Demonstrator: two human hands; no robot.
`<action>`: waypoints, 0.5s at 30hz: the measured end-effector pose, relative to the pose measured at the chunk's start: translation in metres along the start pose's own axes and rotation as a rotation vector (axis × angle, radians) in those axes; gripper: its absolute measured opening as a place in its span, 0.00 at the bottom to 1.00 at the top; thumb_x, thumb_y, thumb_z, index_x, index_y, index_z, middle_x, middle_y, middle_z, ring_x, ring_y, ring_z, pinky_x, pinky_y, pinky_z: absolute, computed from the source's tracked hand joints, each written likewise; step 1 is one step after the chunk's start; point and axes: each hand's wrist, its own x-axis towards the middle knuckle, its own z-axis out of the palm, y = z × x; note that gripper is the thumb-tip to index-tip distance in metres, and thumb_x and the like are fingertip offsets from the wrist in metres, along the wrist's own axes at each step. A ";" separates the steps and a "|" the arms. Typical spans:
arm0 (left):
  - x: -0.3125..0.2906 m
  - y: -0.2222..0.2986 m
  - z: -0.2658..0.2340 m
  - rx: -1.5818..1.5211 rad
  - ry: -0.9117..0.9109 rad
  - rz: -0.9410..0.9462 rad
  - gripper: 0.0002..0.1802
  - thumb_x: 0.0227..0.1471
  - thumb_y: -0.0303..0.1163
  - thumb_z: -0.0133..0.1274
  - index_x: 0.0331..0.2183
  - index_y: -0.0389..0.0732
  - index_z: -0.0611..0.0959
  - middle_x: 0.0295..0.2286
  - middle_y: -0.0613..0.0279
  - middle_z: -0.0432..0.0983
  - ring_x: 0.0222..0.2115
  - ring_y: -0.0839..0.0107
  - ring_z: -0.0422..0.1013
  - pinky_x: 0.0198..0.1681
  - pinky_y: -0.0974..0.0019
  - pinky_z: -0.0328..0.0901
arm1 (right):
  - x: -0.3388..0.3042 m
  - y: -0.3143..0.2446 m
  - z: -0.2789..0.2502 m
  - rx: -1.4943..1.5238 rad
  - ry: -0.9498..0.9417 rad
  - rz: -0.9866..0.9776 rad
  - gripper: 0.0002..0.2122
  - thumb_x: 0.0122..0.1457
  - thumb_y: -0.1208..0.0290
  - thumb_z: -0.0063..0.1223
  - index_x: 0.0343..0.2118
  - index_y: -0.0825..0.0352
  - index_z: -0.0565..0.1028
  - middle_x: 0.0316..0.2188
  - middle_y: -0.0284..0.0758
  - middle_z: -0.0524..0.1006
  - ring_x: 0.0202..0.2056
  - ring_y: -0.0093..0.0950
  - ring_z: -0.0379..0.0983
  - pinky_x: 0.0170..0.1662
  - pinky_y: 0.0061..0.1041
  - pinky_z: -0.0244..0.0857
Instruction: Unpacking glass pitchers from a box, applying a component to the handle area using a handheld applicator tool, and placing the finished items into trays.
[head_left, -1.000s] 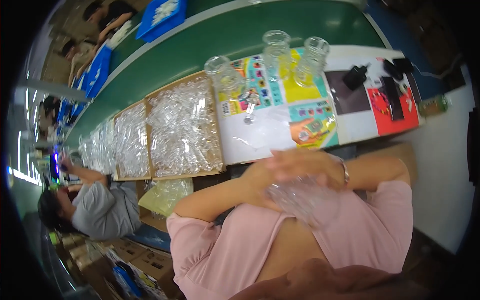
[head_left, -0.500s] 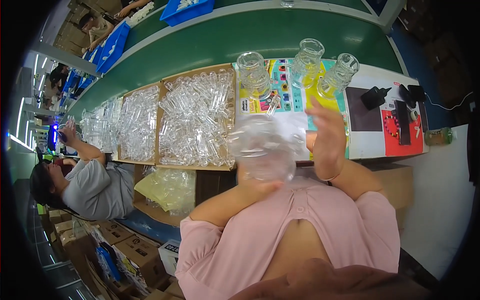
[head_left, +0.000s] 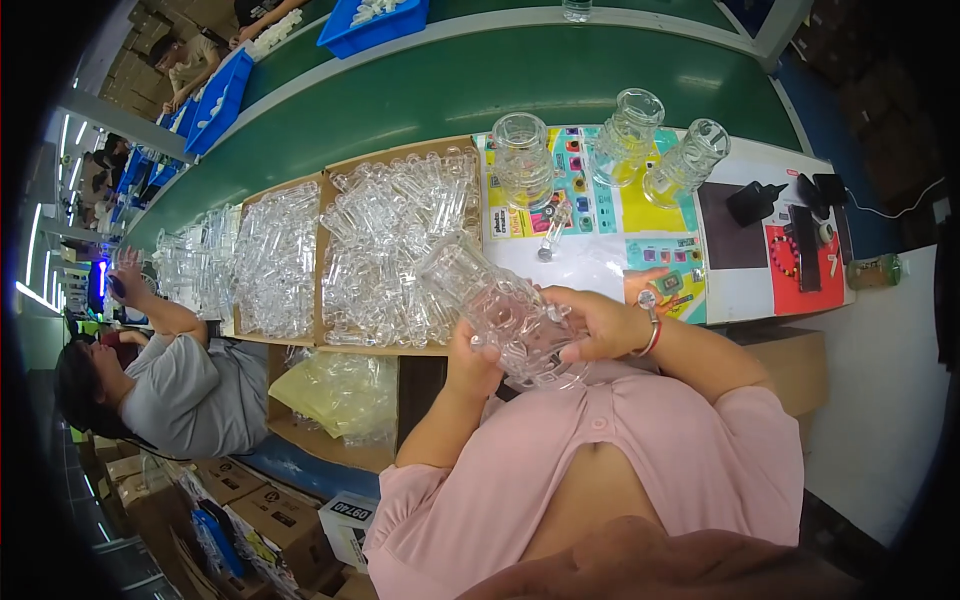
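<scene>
A clear glass vase (head_left: 505, 312) is held tilted at the near left corner of the tabletop (head_left: 590, 264). The left hand (head_left: 474, 362) grips one side; the right hand (head_left: 604, 325) closes around the other. Three more glass vases (head_left: 522, 168) stand along the far edge. Left of them, clear tubes (head_left: 395, 250) fill a cardboard box (head_left: 400, 350).
</scene>
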 end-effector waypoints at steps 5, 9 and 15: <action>-0.001 0.000 -0.019 -0.087 0.133 0.017 0.46 0.31 0.44 0.66 0.49 0.34 0.61 0.41 0.57 0.66 0.45 0.63 0.64 0.50 0.58 0.60 | 0.015 -0.016 -0.068 -1.180 0.325 -0.053 0.16 0.47 0.72 0.54 0.41 0.66 0.70 0.40 0.37 0.71 0.42 0.32 0.66 0.45 0.29 0.61; -0.006 0.009 -0.019 -0.073 0.134 0.061 0.44 0.32 0.41 0.66 0.48 0.33 0.62 0.42 0.57 0.66 0.44 0.63 0.65 0.49 0.59 0.60 | 0.030 -0.012 -0.097 -1.543 0.330 -0.228 0.19 0.43 0.75 0.56 0.42 0.63 0.70 0.40 0.38 0.70 0.46 0.36 0.62 0.51 0.31 0.55; -0.010 0.010 -0.019 0.157 0.133 0.108 0.43 0.31 0.37 0.67 0.47 0.33 0.63 0.43 0.55 0.66 0.44 0.66 0.64 0.48 0.62 0.60 | 0.028 -0.006 -0.114 -1.496 0.226 -0.007 0.16 0.40 0.74 0.59 0.36 0.64 0.72 0.39 0.36 0.70 0.44 0.35 0.63 0.48 0.30 0.57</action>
